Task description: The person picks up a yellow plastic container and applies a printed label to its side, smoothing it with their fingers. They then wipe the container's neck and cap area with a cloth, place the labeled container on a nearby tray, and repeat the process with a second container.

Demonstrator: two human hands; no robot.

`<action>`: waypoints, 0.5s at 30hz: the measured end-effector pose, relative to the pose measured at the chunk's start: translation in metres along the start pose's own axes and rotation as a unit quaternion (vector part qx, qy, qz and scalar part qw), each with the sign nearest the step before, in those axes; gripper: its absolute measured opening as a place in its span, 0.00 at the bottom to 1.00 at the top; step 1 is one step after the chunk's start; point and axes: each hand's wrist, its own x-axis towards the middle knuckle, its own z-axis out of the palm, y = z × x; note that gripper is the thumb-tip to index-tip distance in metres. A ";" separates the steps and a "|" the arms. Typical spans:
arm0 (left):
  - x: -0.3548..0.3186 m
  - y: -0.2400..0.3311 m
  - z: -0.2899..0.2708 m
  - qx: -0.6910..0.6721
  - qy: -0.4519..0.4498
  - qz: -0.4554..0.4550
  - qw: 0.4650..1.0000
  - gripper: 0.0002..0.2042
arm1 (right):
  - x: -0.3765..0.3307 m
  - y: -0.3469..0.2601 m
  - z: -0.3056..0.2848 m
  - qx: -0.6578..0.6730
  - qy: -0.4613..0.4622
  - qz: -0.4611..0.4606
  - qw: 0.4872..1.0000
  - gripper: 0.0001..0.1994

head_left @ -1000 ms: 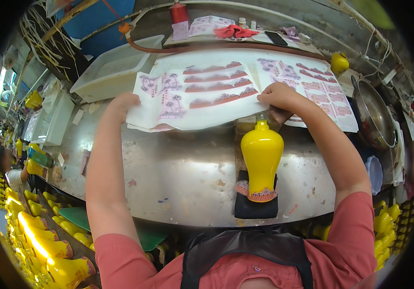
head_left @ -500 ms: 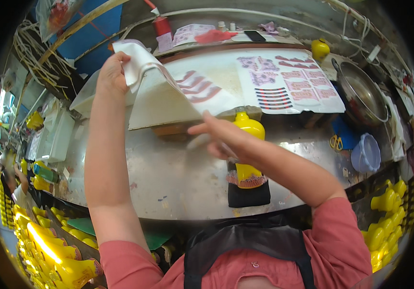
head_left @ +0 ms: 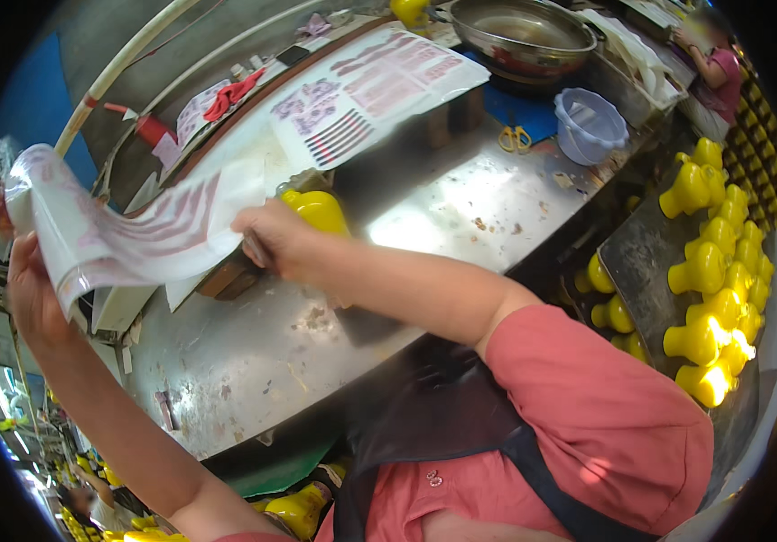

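Observation:
A white printed sheet (head_left: 158, 230) with reddish wavy bands curves in the air between my hands. My left hand (head_left: 36, 294) grips its left end, where the sheet rolls upward. At the sheet's right edge, my right hand (head_left: 284, 239) is closed, its fingertips against the sheet. Something small and greyish shows under those fingers; I cannot make out what it is. Just behind my right hand stands a yellow bottle-shaped vase (head_left: 321, 210), its lower part covered by my hand and forearm.
A second printed sheet (head_left: 379, 86) lies on the raised board. Yellow scissors (head_left: 515, 139), a pale bucket (head_left: 590, 131) and a wide metal pan (head_left: 524, 41) stand to the right. Several yellow vases (head_left: 704, 271) fill a rack at right. Another person (head_left: 721, 77) is at the far right.
My view has turned to the right and tilted. My right hand has moved to the sheet's edge, and the sheet now stretches in a curve between both hands.

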 end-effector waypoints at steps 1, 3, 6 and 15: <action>-0.012 -0.008 0.011 0.002 -0.028 0.046 0.999 0.23 | -0.016 -0.012 -0.009 -0.021 0.021 -0.025 0.999 0.05; -0.031 -0.028 0.038 0.001 -0.039 0.098 0.994 0.23 | -0.048 -0.038 -0.024 -0.059 0.073 -0.098 0.991 0.03; -0.052 -0.079 0.087 -0.012 -0.035 0.122 0.992 0.24 | -0.115 -0.077 -0.056 -0.136 0.133 -0.234 0.953 0.11; -0.050 -0.291 0.231 -0.034 -0.069 0.036 0.996 0.22 | -0.293 -0.131 -0.197 -0.211 0.385 -0.231 0.868 0.13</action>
